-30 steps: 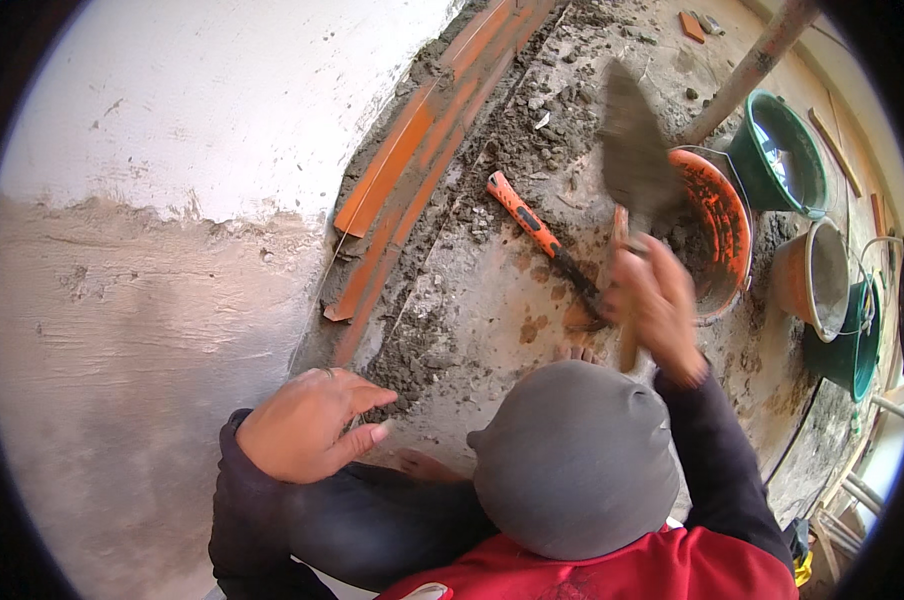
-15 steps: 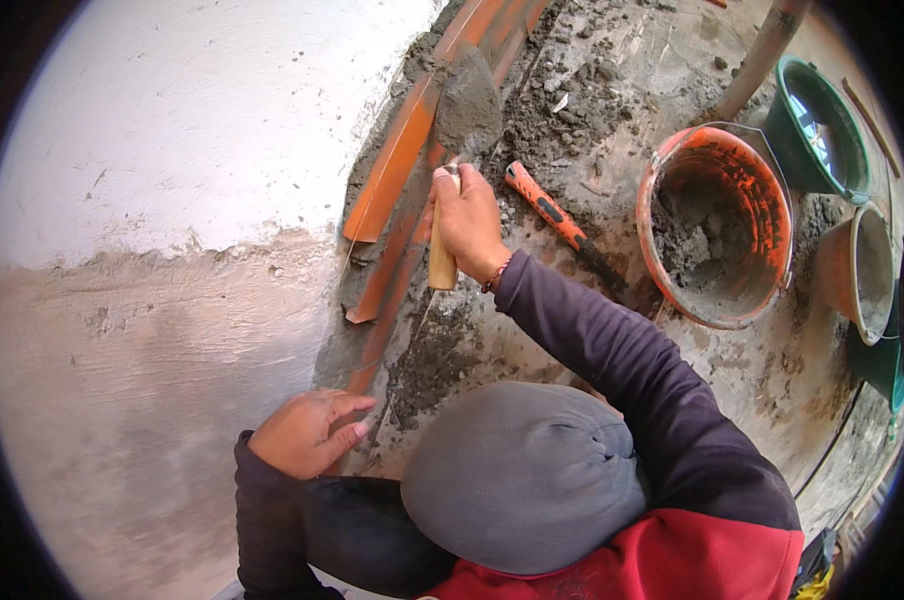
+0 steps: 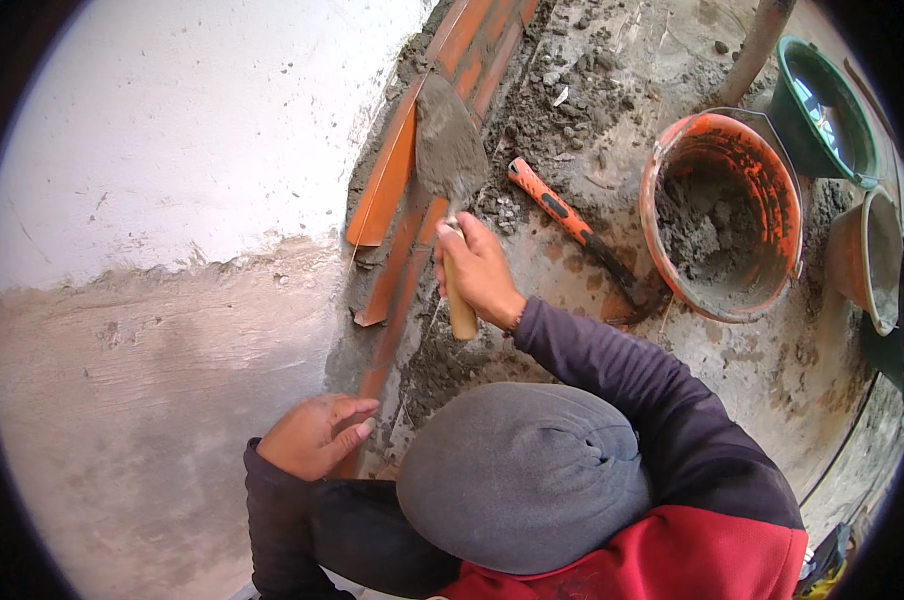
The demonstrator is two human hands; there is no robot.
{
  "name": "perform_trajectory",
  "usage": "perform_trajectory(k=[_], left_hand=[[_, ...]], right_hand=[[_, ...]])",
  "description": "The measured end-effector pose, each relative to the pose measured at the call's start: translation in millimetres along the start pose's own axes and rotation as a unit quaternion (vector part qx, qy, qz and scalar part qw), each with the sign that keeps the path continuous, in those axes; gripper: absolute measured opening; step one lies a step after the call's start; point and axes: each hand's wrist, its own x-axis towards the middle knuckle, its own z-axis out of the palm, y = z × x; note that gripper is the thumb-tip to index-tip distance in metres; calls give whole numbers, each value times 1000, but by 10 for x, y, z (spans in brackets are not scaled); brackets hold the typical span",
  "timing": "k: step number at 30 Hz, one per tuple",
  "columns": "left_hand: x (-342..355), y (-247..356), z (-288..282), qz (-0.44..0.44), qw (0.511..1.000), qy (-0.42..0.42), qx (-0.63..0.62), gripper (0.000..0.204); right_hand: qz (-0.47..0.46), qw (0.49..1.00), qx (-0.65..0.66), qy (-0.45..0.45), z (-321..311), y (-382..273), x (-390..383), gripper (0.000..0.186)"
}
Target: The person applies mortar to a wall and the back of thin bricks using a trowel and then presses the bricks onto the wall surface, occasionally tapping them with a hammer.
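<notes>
Spreading mortar (image 3: 408,197), I'd say, along bricks (image 3: 385,180) at eleven o'clock: right hand (image 3: 480,275) clasps trowel (image 3: 449,140), left hand (image 3: 317,437) gapes empty at seven-thirty; next stroke wants level pressure

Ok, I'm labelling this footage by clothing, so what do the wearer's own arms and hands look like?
The left hand and right hand wear no gloves. The left sleeve and right sleeve are long, dark and purplish, the right one wrinkled and meeting a red section near the shoulder. A thin, dark band shows at the right wrist.
</notes>
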Motion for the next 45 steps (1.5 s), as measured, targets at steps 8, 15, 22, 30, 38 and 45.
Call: perform_trajectory(k=[8, 15, 22, 30, 38, 45], left_hand=[[66, -35, 27, 41, 999, -16, 21, 42], [149, 95, -110, 71, 996, -28, 37, 46], [330, 246, -168, 170, 984, -10, 44, 49], [355, 160, -139, 116, 992, -5, 53, 46], [291, -4, -78, 15, 1000, -18, 5, 43], [365, 96, -118, -11, 1000, -6, -3, 43]], right_hand=[[-84, 987, -133, 29, -608, -986, -895, 17], [-300, 555, -731, 261, -1838, -1660, -2212, 31], [-115, 895, -375, 213, -1319, -1888, -2006, 29], [-192, 894, -394, 98, -549, -543, 53, 28], [-209, 901, -369, 95, -247, -245, 396, 29], [-178, 906, -363, 128, -397, -71, 457, 31]])
